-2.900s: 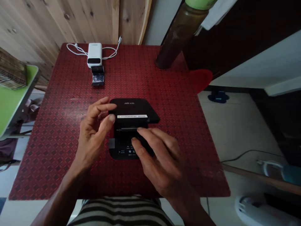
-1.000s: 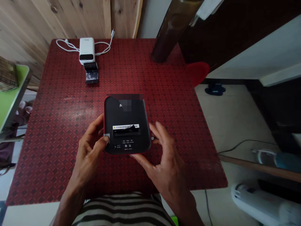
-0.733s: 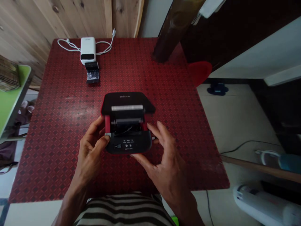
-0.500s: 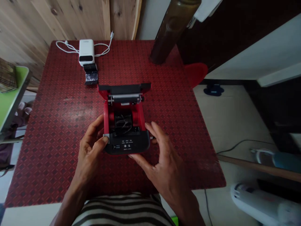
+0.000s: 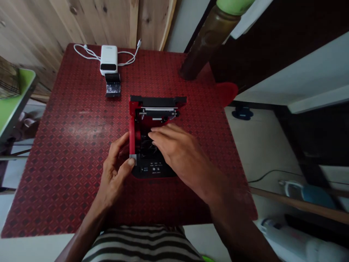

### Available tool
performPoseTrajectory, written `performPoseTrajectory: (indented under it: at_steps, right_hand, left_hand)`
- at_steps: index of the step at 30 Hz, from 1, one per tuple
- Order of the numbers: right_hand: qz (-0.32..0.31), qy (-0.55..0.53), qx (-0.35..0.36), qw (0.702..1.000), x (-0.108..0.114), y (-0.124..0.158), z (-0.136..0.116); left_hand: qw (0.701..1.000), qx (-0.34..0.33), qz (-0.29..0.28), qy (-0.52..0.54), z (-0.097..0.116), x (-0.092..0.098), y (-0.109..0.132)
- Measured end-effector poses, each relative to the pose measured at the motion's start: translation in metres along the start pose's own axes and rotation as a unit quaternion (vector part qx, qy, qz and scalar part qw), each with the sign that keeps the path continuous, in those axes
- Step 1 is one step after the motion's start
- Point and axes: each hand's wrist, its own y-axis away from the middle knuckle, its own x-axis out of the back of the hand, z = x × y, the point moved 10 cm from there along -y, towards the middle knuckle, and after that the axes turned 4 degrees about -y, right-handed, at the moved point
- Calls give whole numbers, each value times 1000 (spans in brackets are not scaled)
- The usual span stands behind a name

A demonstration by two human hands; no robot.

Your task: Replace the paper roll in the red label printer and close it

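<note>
Gripping the open red and black printer (image 5: 155,170) by its left side with the left hand (image 5: 114,173), near the middle of the red counter (image 5: 81,163). Holding the right hand (image 5: 177,143), with bunched fingers, in or over its inside; cannot tell if pinching anything there. Farther back, can see a white power bank (image 5: 109,57) just behind a black bent strip (image 5: 112,88).

Device (image 5: 147,162) on table (image 5: 81,163), power bank (image 5: 109,58) behind left, bottle (image 5: 208,42) behind right

Left hand (image 5: 116,165) half-curled, right hand (image 5: 176,145) palm-down and narrowly bunched
</note>
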Motion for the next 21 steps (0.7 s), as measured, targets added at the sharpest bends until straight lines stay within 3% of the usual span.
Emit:
performPoseTrajectory:
  at_steps: [3,8,13,21]
  right_hand:
    - [-137,51,-40,989,-24,-23,0]
    - [-202,86,-73,973,-35,-39,3]
    - [-179,110,-49,977,-37,-42,7]
    - [-86,148,-16,985,-17,-28,-10]
  left_hand:
    - [1000,4,-4,-12,-1,0,0]
    - [1000,25,-6,-11,-5,0,2]
    - [999,43,-1,-3,-6,0,3]
    - [999,46,1,-8,-3,0,3]
